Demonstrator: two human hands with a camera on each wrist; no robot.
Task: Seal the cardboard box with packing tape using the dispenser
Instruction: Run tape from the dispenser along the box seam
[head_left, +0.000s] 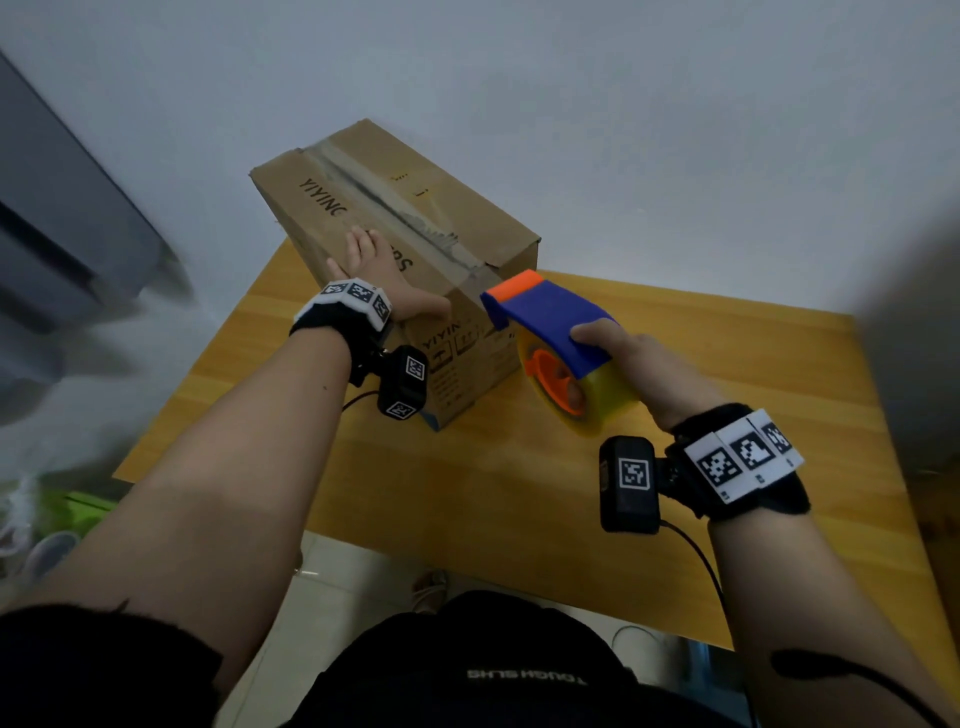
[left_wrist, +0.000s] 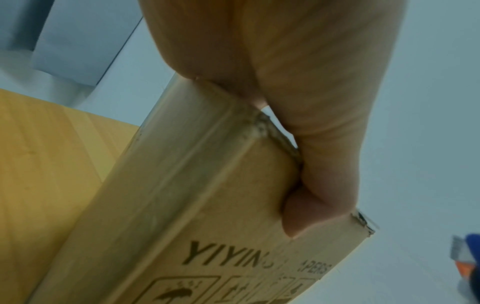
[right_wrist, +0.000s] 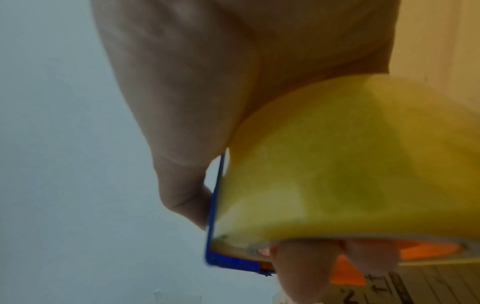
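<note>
The cardboard box (head_left: 447, 208) sat tilted on the desk (head_left: 727, 395), closed, its contents hidden. Its long axis and taped seam ran away toward the left. The left hand (head_left: 375, 270) clasped its near top edge, thumb hooked over the end face. The right hand (head_left: 631, 358) grasped the tape dispenser (head_left: 545, 312), fingers through the yellow roll (right_wrist: 337, 164), orange nose pointing at the seam's near end.

I count one cardboard box (head_left: 467, 218), one tape dispenser (head_left: 550, 317) and one tape roll (head_left: 610, 400). I see one table (head_left: 727, 395).

brown box (head_left: 395, 208), blue-orange dispenser (head_left: 550, 317), yellow tape (head_left: 608, 400)
</note>
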